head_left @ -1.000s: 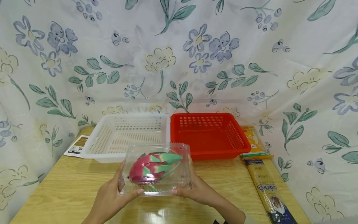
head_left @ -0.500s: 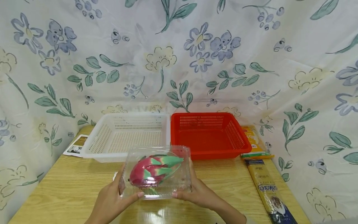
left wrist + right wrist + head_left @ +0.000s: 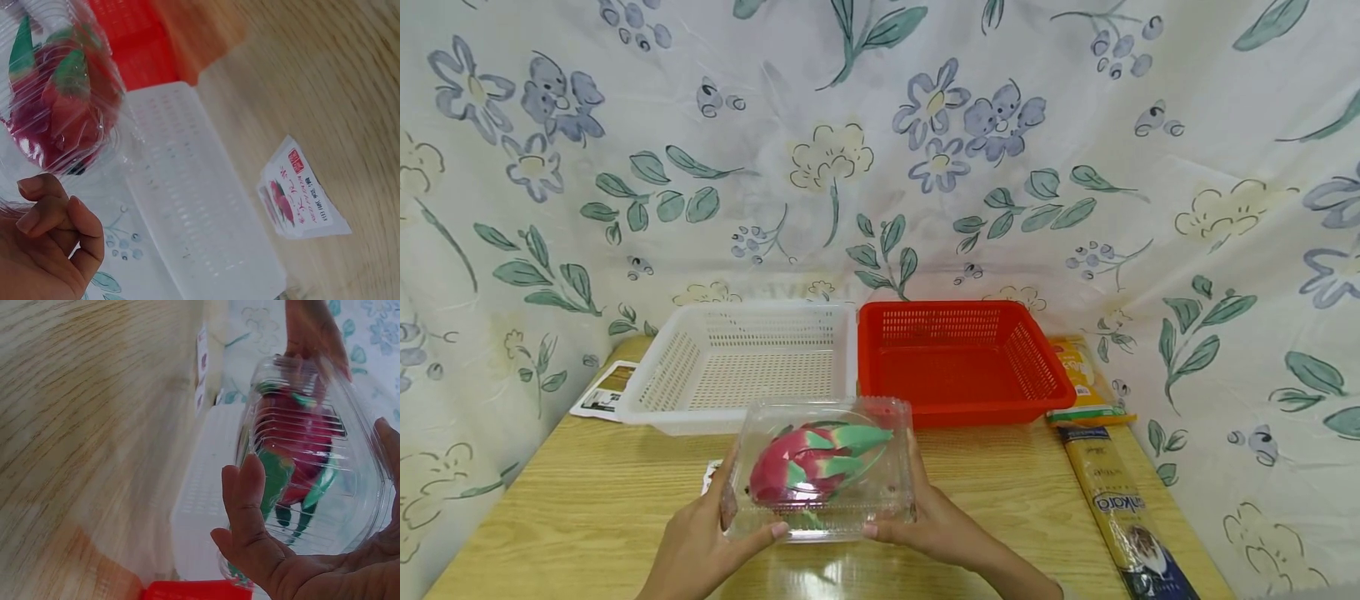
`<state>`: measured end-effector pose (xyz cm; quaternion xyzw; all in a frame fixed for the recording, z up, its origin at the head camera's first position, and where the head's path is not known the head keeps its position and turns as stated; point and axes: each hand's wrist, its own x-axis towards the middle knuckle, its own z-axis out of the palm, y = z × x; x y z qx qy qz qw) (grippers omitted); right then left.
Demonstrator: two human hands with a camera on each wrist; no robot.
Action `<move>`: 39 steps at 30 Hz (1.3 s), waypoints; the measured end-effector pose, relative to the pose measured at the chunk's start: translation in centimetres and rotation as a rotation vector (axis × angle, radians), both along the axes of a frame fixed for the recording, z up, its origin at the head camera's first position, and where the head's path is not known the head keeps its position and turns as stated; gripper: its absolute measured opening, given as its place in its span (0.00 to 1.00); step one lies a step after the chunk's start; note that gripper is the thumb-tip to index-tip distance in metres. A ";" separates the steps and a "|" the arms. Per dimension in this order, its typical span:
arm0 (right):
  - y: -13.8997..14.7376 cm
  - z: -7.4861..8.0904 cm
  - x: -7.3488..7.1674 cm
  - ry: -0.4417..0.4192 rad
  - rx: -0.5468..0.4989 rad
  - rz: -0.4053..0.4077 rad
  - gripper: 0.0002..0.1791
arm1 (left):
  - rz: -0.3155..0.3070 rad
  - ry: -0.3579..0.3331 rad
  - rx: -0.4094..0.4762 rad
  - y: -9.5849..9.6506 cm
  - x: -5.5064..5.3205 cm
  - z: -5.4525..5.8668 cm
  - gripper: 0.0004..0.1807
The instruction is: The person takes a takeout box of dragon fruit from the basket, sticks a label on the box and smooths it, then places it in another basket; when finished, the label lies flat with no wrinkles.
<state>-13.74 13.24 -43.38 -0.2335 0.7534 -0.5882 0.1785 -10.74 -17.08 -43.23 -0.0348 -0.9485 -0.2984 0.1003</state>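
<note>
A clear plastic clamshell box (image 3: 891, 487) with a pink and green dragon fruit (image 3: 808, 462) inside is held above the table in front of the baskets. My left hand (image 3: 696, 533) grips its left end, thumb along the near edge. At the opposite end my right hand (image 3: 940, 521) holds it the same way, its fingers (image 3: 247, 494) wrapped under the box in the right wrist view. In the left wrist view a small white printed label (image 3: 300, 194) with a pink fruit picture lies on the wood, partly hidden behind my left hand in the head view.
A white basket (image 3: 640, 392) and a red basket (image 3: 970, 412) stand side by side at the back of the wooden table (image 3: 550, 517). On the right lie a yellow packet (image 3: 1078, 375) and a long gold and blue packet (image 3: 1123, 508). A flat packet (image 3: 606, 392) lies far left.
Both hands have lowered the box slightly toward me. The white label has come into view beside my left hand.
</note>
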 end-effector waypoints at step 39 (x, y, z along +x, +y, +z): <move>0.7 -1.5 0.5 -0.072 -0.021 0.032 0.68 | 0.045 -0.286 -0.025 0.9 0.3 -1.0 0.63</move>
